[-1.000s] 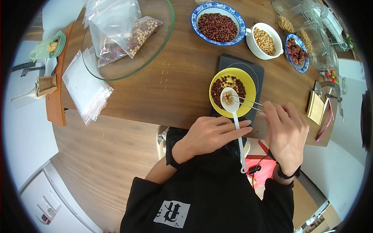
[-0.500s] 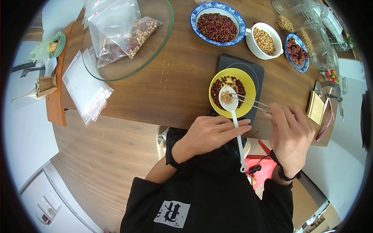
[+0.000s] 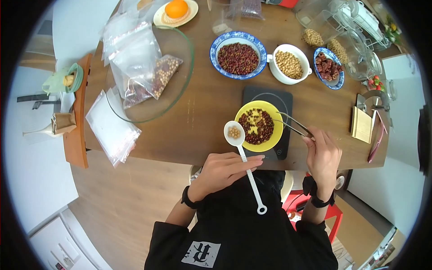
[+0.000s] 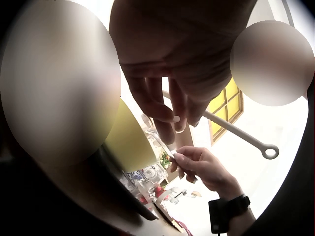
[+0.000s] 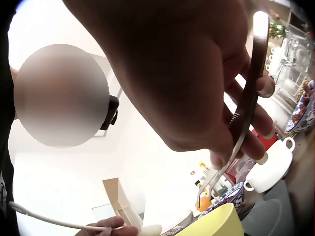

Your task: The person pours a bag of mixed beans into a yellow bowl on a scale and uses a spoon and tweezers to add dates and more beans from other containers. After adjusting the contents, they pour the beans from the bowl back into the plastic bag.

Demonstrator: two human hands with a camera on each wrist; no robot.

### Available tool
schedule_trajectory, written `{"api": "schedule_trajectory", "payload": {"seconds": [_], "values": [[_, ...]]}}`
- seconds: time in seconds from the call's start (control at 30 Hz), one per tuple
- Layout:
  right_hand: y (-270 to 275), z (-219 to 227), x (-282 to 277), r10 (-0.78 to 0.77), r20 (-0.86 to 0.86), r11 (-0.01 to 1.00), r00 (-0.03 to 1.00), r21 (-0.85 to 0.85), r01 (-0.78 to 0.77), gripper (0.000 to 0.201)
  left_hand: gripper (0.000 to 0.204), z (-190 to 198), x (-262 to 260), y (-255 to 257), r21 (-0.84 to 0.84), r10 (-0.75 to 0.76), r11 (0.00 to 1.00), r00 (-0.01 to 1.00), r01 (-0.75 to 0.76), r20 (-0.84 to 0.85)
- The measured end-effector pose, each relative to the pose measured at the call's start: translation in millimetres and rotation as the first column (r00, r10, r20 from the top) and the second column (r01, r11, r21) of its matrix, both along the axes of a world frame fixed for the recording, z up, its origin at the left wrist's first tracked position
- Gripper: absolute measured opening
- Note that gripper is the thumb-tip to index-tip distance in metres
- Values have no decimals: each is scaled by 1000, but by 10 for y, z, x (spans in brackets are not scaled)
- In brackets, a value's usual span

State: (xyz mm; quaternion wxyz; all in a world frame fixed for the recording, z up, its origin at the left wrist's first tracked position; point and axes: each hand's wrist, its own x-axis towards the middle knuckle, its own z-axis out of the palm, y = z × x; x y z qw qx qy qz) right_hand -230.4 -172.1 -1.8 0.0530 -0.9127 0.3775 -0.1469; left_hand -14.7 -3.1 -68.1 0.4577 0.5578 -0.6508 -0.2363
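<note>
The left hand [image 3: 220,173] grips the handle of a white spoon [image 3: 250,177], whose bowl holds several pale round beans [image 3: 233,132] just left of the yellow bowl's rim. In the yellow bowl [image 3: 276,140] lie dark red beans with a few pale ones, on a black flat plate [image 3: 283,101]. Metal tweezers [image 3: 292,124] are pinched in the right hand [image 3: 325,155], their tips apart over the bowl's right side with nothing between them. The right wrist view shows the tweezers [image 5: 246,108] running along the fingers.
Behind stand a blue-patterned bowl of red beans [image 3: 217,45], a white cup of pale beans [image 3: 275,74] and a small dish of dark red pieces [image 3: 340,81]. At left are a glass bowl [image 3: 180,101] with filled bags and stacked empty bags [image 3: 108,130]. An orange [image 3: 176,8] sits behind.
The head view has shifted, showing more of the table's back. The spoon's bowl has moved left from over the yellow bowl to beside its rim. The tweezers have left the spoon.
</note>
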Motion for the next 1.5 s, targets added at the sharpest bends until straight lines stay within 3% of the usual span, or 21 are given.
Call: {"api": "schedule_trajectory", "payload": {"seconds": [0.1,0.17,0.3,0.43,0.5,0.57,0.73,0.9,1.1,1.2,1.23,1.3,1.37,1.47,1.5], "values": [[-20,-178,-173,-124,108,991,986,57,119,16,34,160,57,-122,-52,-35,998,999,34,-17],[-64,-397,-355,-289,18,947,957,152,283,18,36,311,115,-255,-73,-63,996,997,59,-48],[-118,-634,-557,-321,-52,935,946,139,325,18,30,604,265,-605,36,-116,993,991,114,67],[-127,-723,-583,-286,-55,948,957,132,291,16,26,922,325,-1116,150,-223,964,975,219,16],[-126,-778,-575,-245,-63,958,968,138,251,16,22,806,347,-1431,194,-251,947,967,255,-44],[-132,-821,-577,-241,-43,962,969,119,245,17,21,723,354,-1727,269,-248,935,968,231,33],[-144,-830,-639,-249,-54,961,967,113,253,17,21,449,339,-2196,276,-248,934,968,227,45],[-177,-870,-756,-272,-48,951,961,140,276,17,20,271,345,-2320,228,-241,949,967,218,81],[-230,-895,-772,-282,-21,948,959,146,282,17,22,342,366,-2381,306,-272,928,947,211,170],[-264,-913,-769,-286,-13,952,958,108,286,16,16,481,364,-2457,256,-374,926,751,276,545],[-278,-946,-777,-282,-8,955,959,98,281,16,16,500,352,-2485,254,-376,926,746,280,550],[-292,-953,-768,-284,3,956,959,82,283,16,14,542,321,-2549,262,-363,931,611,252,704],[-295,-939,-760,-284,-37,957,958,45,285,16,15,604,254,-2593,226,-354,932,570,284,741],[-310,-1002,-772,-289,-47,957,956,9,289,17,12,768,49,-2581,233,-284,936,180,263,942],[-309,-1003,-772,-297,-39,955,954,2,297,17,12,759,-3,-2569,226,-278,936,172,269,945]]}}
